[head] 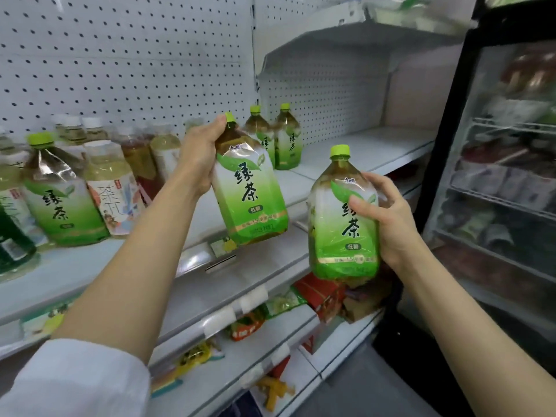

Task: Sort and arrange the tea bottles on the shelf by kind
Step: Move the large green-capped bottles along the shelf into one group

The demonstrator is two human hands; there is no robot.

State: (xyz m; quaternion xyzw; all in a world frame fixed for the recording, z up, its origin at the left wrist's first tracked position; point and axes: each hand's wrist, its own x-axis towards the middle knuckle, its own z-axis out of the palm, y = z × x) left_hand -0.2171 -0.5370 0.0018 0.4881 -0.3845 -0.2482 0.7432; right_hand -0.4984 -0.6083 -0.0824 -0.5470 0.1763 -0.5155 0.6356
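Observation:
My left hand (198, 158) grips a large green-label tea bottle (251, 194) by its shoulder, tilted, above the shelf (105, 260). My right hand (388, 218) holds a second green tea bottle (343, 224) upright in front of the shelf edge, lower and to the right. Two more green tea bottles (285, 139) stand together at the back of the shelf on the right. On the left stand another green tea bottle (60, 197), a pale-label tea bottle (111, 188), and several mixed bottles (144, 158) behind them.
White pegboard (120, 55) backs the shelf. The shelf's right part (376, 145) is bare. Snack packets (319, 293) lie on lower shelves. A glass-door fridge (496, 176) with a black frame stands at the right. A dark green bottle (12, 242) sits at far left.

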